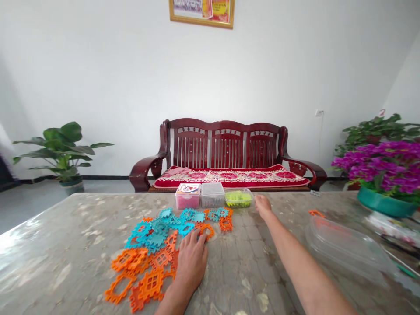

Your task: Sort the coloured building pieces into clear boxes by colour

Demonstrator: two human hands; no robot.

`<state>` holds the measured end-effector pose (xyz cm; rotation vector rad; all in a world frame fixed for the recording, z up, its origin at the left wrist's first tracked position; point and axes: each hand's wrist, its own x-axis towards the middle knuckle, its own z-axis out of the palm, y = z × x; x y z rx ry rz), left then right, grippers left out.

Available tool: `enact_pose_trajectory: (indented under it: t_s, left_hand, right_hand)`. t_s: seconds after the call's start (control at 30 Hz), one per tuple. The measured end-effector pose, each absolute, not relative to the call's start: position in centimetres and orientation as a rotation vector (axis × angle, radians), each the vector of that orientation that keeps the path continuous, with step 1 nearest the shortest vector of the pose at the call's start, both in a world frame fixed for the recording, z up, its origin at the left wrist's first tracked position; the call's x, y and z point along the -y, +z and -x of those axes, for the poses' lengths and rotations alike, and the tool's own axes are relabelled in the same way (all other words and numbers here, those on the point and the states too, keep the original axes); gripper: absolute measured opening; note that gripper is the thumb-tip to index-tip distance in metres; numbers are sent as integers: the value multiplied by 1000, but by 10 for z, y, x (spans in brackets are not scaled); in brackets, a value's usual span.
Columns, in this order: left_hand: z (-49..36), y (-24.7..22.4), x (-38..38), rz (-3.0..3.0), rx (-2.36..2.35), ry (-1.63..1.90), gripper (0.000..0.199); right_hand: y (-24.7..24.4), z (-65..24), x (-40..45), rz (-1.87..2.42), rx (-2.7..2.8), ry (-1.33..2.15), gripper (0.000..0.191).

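Observation:
My left hand (193, 253) lies palm down at the right edge of a pile of flat, notched plastic building pieces, fingers stretched forward and a little apart. Its fingertips are at an orange round-holed piece (210, 227); contact is hard to make out. Blue pieces (157, 238) fill the pile's far part, orange window-shaped pieces (151, 282) its near part. Further off, my right hand (263, 205) is closed at the right end of a clear plastic container (239, 197) holding yellow-green pieces. The fingers appear to grip its edge, though their tips are partly hidden.
Beside that container stand a grey-filled clear box (212, 195) and a pink-filled box (188, 197). At right are a large clear plastic lid or tub (351, 247), an orange piece (316, 213) and a teal flowerpot (385, 202). A wooden bench (226, 142) stands beyond the table (239, 267).

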<state>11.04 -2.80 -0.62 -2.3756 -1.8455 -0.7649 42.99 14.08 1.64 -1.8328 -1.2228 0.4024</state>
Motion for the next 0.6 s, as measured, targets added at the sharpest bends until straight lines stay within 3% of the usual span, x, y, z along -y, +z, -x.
enact_pose_trajectory:
  t_s: [0.23,0.6]
  left_hand:
    - [-116,3,33,2342,1861,-708,36]
    - [-114,2,31,2180,1886,-803,26]
  right_hand:
    - [12,-426,-128,1736,1022,644,33]
    - [17,-431,-8,1529,943,819,27]
